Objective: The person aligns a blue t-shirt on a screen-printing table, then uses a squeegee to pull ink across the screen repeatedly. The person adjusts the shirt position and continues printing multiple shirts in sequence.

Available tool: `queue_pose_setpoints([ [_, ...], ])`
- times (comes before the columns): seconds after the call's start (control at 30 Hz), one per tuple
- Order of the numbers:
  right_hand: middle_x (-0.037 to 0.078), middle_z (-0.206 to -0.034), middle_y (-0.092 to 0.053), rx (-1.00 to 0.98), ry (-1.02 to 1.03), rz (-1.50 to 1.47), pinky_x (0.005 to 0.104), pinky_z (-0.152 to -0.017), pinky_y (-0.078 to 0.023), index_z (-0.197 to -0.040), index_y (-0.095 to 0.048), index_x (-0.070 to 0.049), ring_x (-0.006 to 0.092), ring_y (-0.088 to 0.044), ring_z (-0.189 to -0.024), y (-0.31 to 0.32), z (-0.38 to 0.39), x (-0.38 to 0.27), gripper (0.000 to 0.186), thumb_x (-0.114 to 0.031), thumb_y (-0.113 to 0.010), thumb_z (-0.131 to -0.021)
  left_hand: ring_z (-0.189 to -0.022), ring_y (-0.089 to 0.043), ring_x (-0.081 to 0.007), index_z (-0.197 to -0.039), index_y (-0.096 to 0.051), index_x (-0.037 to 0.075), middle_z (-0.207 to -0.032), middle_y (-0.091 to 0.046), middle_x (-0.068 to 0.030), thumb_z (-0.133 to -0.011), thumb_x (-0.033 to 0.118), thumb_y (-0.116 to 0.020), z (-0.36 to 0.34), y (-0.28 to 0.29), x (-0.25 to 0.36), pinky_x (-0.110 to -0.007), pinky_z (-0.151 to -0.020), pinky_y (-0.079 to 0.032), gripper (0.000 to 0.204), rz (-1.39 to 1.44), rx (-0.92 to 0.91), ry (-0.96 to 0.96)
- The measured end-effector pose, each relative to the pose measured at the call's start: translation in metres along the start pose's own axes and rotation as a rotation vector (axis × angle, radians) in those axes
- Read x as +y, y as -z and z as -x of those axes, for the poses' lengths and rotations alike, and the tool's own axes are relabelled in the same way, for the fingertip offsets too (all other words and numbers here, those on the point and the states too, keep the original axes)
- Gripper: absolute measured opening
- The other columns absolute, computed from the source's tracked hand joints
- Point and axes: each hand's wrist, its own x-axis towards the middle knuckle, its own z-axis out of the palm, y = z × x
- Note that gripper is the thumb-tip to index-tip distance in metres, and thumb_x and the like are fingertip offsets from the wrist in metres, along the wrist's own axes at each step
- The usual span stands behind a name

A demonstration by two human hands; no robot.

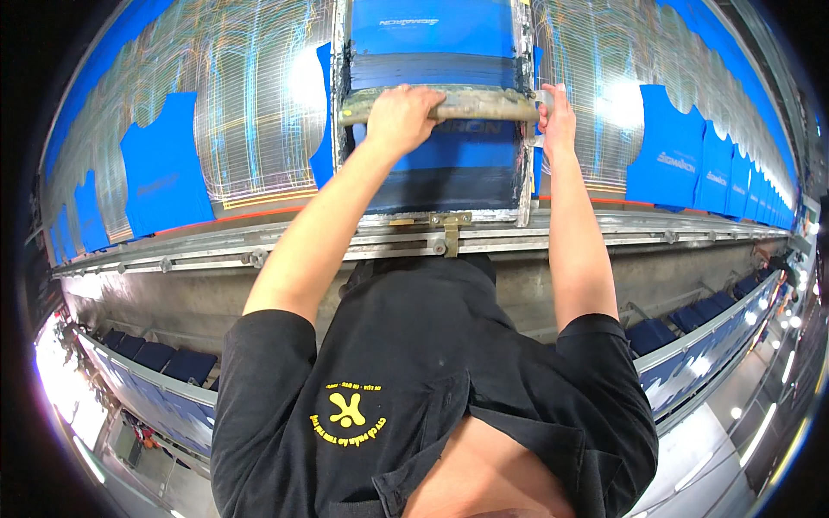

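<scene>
My left hand (403,119) is closed over a long squeegee (484,105), its bar stained greenish and beige. The squeegee lies crosswise on a screen printing frame (524,186), spanning nearly its full width. Through the mesh, blue fabric shows with dark ink streaks and faint printing. At the frame's right edge my right hand (558,119) is closed around the side, beside a small pale fitting, its fingertips partly hidden.
Blue garment pieces (168,164) lie in a row along a shiny, line-marked print table (259,129), with more blue pieces (669,155) to the right. A metal rail (345,252) with a brass-coloured clamp (451,233) edges the table. Behind me stands another table with dark pieces (188,366).
</scene>
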Motion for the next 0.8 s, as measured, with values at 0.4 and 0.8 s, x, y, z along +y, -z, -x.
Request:
queue_pose_setpoints([
  [0.4,-0.003,-0.070,-0.053,-0.107,0.013,-0.126,0.0238,-0.048,-0.033,-0.120,-0.071,-0.012,0.0049,-0.042,-0.054,0.007,-0.013,0.011,0.054,-0.063,-0.061,-0.106,-0.126,-0.066,-0.0262,-0.138,-0.071,0.018,-0.140,-0.072,-0.0009,-0.075,0.010,-0.081,0.177,-0.037,0.089,-0.044,-0.104,-0.052,0.065,-0.057,-0.030,0.081],
  [0.8,-0.003,-0.074,-0.054,-0.131,0.017,-0.127,0.0240,-0.051,-0.033,-0.126,-0.070,-0.010,0.0052,-0.043,-0.058,0.016,-0.010,0.018,0.056,-0.061,-0.059,-0.107,-0.105,-0.074,-0.0295,-0.122,-0.078,0.013,-0.111,-0.079,-0.0059,-0.077,0.013,-0.076,0.166,0.034,0.129,-0.044,-0.093,-0.059,0.045,-0.001,-0.276,0.082],
])
